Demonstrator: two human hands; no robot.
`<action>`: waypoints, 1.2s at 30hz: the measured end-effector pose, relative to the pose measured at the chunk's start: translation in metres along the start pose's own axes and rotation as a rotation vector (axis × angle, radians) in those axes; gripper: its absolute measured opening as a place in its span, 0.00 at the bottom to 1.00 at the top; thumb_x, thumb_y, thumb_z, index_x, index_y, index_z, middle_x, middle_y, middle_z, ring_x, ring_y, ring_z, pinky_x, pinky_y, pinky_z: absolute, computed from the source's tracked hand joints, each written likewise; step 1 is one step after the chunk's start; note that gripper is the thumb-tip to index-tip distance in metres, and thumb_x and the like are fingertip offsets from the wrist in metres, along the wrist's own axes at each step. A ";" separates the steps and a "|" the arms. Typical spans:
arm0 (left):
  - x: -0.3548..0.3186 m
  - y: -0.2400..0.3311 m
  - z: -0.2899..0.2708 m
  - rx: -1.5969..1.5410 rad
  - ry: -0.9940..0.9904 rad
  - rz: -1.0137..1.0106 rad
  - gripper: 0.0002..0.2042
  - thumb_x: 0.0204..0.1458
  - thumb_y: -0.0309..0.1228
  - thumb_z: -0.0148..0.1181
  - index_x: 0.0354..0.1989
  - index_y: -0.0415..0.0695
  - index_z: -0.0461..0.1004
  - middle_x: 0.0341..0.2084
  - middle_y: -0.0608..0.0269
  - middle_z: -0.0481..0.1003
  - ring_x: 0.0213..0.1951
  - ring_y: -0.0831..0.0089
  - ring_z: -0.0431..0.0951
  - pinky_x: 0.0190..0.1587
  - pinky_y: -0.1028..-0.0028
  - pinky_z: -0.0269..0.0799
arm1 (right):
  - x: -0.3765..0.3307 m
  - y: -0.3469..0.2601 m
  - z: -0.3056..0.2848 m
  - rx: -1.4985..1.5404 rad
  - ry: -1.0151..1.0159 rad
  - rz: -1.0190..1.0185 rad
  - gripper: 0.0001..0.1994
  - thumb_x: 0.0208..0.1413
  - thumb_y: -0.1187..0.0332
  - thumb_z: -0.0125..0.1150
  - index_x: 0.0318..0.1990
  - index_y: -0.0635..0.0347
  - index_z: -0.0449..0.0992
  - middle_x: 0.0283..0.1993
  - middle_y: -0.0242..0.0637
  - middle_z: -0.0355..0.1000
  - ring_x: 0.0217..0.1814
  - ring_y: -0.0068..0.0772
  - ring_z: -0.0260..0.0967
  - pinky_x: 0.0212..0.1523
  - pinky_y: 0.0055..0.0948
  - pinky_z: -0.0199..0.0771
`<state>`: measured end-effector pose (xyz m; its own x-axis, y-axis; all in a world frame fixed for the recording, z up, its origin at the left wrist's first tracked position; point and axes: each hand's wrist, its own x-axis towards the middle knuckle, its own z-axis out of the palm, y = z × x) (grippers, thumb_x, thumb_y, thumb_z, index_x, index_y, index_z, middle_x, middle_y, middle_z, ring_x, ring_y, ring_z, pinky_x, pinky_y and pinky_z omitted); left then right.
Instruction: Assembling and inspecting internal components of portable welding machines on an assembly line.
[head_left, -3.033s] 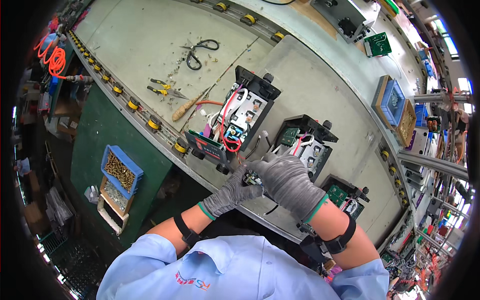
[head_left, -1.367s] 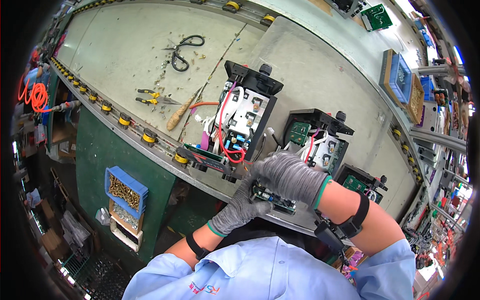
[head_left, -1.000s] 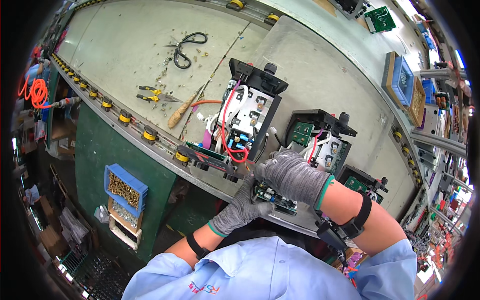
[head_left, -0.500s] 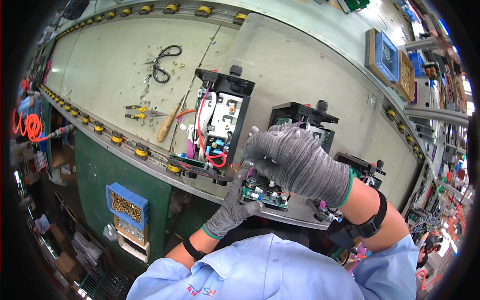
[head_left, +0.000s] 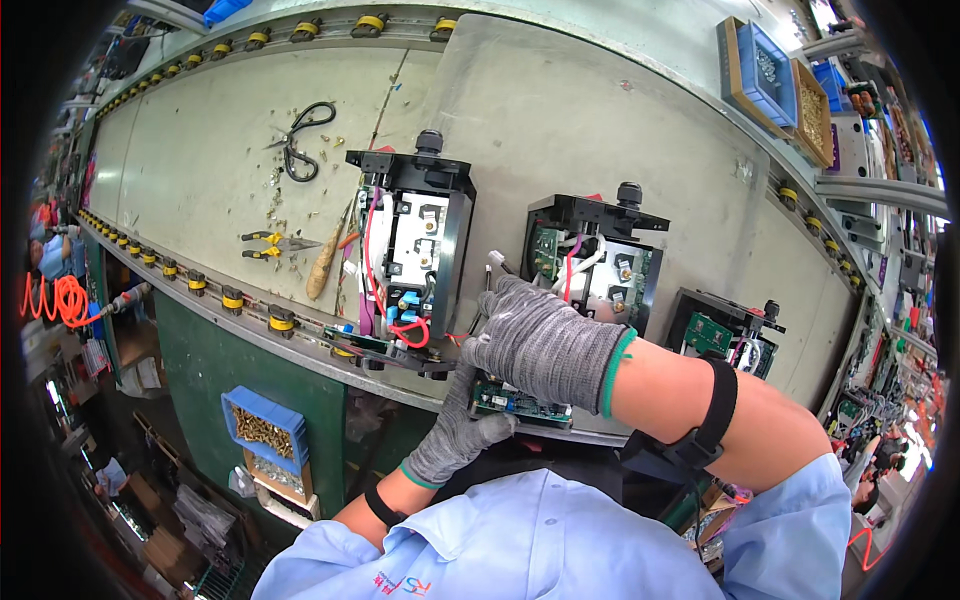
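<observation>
My right hand (head_left: 545,345), in a grey knit glove, is closed over the near end of the middle black device housing (head_left: 590,205). A cable with a white plug (head_left: 496,258) sticks up beside its fingers, apparently pinched there; the fingertips are partly hidden. Below it lies a green circuit board (head_left: 525,402) at the table's front edge. My left hand (head_left: 455,435), also gloved, grips the board's left end, thumb at its near side and fingertips close to the right hand. To the left stands another open black housing (head_left: 455,225) with red and white wires.
Black-handled scissors (head_left: 300,140), yellow pliers (head_left: 275,245), a wooden-handled tool (head_left: 325,265) and scattered screws lie on the left. A third device (head_left: 715,325) stands at right. Blue screw bins stand back right (head_left: 765,75) and below the front edge (head_left: 265,430). Roller rails (head_left: 230,298) border the table.
My right hand has moved left and slightly nearer me, uncovering more of the middle device's inside. The left hand stays at the board. The whole view has shifted a little.
</observation>
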<state>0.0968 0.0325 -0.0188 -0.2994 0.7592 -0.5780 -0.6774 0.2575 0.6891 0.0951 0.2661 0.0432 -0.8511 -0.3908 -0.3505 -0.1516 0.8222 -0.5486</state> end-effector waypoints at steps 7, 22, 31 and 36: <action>0.004 0.012 0.005 0.024 -0.011 -0.006 0.56 0.42 0.42 0.78 0.77 0.43 0.47 0.67 0.53 0.64 0.69 0.63 0.67 0.72 0.62 0.62 | 0.006 0.004 -0.010 -0.007 -0.029 -0.086 0.08 0.52 0.67 0.69 0.39 0.54 0.85 0.31 0.41 0.82 0.39 0.47 0.83 0.46 0.43 0.81; 0.009 0.034 0.017 -0.061 -0.037 0.006 0.51 0.40 0.42 0.77 0.73 0.44 0.53 0.64 0.53 0.69 0.66 0.62 0.73 0.69 0.61 0.69 | 0.010 0.010 -0.010 0.080 -0.114 -0.029 0.09 0.51 0.67 0.70 0.41 0.53 0.84 0.34 0.42 0.82 0.42 0.49 0.84 0.47 0.44 0.81; 0.008 0.032 0.013 -0.058 -0.086 -0.049 0.52 0.42 0.48 0.78 0.73 0.42 0.53 0.64 0.51 0.70 0.66 0.62 0.73 0.69 0.61 0.69 | 0.014 0.015 -0.009 0.124 -0.189 -0.140 0.11 0.51 0.68 0.71 0.43 0.54 0.84 0.36 0.44 0.81 0.44 0.50 0.83 0.46 0.47 0.80; 0.007 0.021 0.005 -0.027 -0.136 -0.011 0.52 0.45 0.47 0.77 0.74 0.38 0.51 0.65 0.50 0.69 0.67 0.61 0.73 0.69 0.61 0.69 | 0.012 0.016 -0.018 0.428 -0.068 -0.045 0.14 0.52 0.68 0.71 0.47 0.50 0.81 0.37 0.42 0.80 0.45 0.51 0.81 0.49 0.46 0.79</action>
<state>0.0838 0.0461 -0.0066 -0.1988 0.8308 -0.5198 -0.6983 0.2520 0.6699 0.0735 0.2820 0.0440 -0.8109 -0.4607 -0.3608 0.0468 0.5636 -0.8248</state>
